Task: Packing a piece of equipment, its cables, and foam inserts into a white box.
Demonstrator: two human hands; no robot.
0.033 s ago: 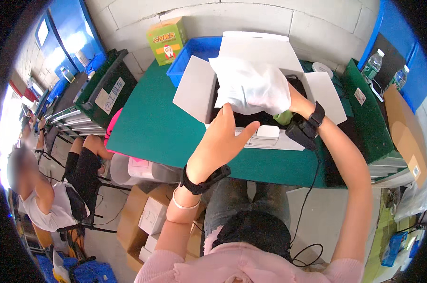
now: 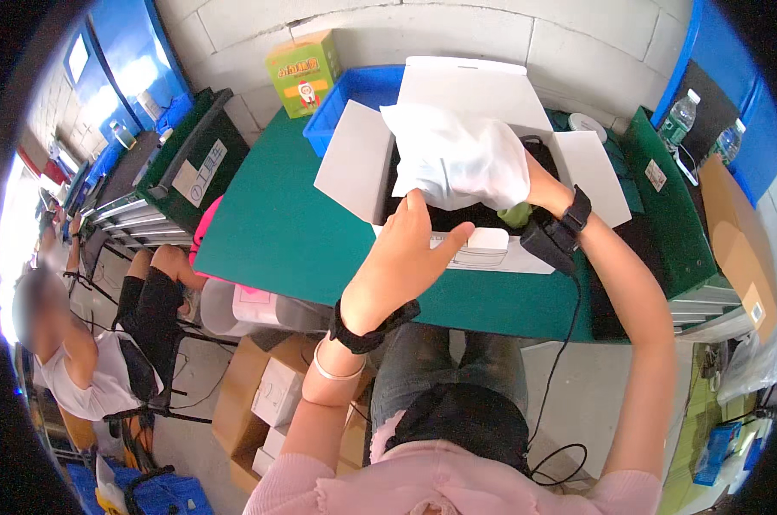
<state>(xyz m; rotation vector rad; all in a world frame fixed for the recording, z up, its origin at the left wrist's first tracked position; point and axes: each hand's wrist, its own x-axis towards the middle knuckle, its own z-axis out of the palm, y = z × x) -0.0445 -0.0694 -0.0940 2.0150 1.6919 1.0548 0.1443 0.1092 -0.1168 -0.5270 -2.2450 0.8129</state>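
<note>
A thin, whitish soft bag [image 2: 461, 154] lies bunched over the open white box [image 2: 346, 163], whose inside is black. My right hand [image 2: 541, 180] comes at the bag from the right. Its fingers are hidden behind or inside the bag, so their grip does not show. At the bag's lower left edge is my left hand [image 2: 401, 249], open, with fingertips touching or close to the edge and the thumb stretched out to the right. A small green thing [image 2: 515, 215] shows beneath the bag, near my right wrist.
The box stands on a green table [image 2: 268, 215]. Behind it are a blue bin [image 2: 324, 120] and a green-yellow carton [image 2: 303, 75]. Dark green crates [image 2: 663, 202] flank the table. Below is a cardboard box [image 2: 242, 386] with white boxes. A seated person [image 2: 97, 352] is at left.
Almost nothing differs. Both hands and the bag keep nearly the same places, with only a slight shift of my left hand.
</note>
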